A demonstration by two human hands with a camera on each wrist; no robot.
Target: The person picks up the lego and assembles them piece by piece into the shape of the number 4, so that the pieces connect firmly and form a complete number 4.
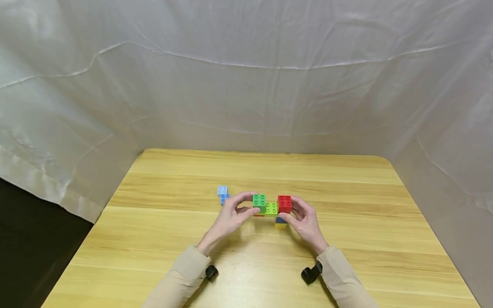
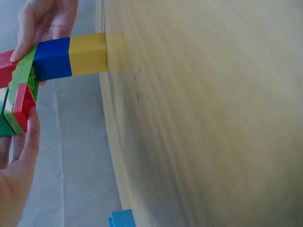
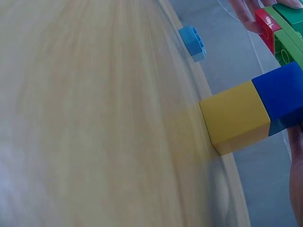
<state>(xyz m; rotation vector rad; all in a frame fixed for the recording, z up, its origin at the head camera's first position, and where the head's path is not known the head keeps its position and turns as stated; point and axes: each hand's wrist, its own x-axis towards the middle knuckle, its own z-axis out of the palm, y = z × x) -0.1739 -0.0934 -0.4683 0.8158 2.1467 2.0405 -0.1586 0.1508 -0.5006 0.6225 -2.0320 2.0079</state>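
A toy-brick build stands on the table, its yellow brick (image 2: 88, 53) at the bottom and a dark blue brick (image 2: 53, 59) above it. Across the top runs a lime green piece (image 1: 271, 208), carrying a green brick (image 1: 259, 203) at its left end and a red brick (image 1: 284, 204) at its right. My left hand (image 1: 230, 217) grips the left end by the green brick, with a finger beneath at a thin red brick (image 2: 22, 105). At the other end my right hand (image 1: 308, 221) pinches the red brick between thumb and fingers.
Left of the build, beyond my left hand, a light blue brick (image 1: 222, 190) lies joined to a blue brick (image 1: 224, 198). The wooden table (image 1: 173, 244) has a pale fabric curtain (image 1: 246, 98) behind it and at its sides.
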